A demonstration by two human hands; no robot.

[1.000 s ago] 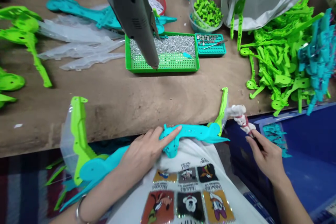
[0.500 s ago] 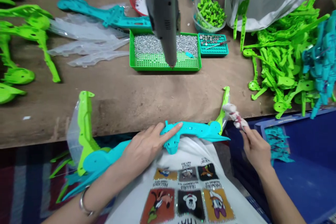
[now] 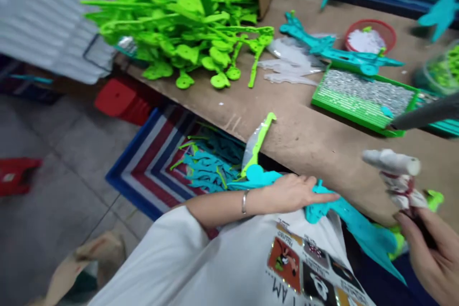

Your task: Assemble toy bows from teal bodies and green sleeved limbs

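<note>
Left hand [image 3: 292, 193] lies over the turquoise frame [image 3: 369, 232], one finger stretched along it; thumb hidden, can't tell if it clamps. Frame spans the white shirt [image 3: 222, 258], beside the counter [image 3: 297, 141]. Right hand [image 3: 435, 244] closed round handle of wrapped mallet [image 3: 398, 162], head raised near frame. Risks, my judgement: stray blow catches that outstretched finger; frame tips or slides, soft support beneath; lime arm [image 3: 263, 138] snags counter edge if frame swings. Beyond: hanging tool [image 3: 430, 114], tip by green tray [image 3: 353, 117] of small metal pieces; a knock could scatter them.
</note>
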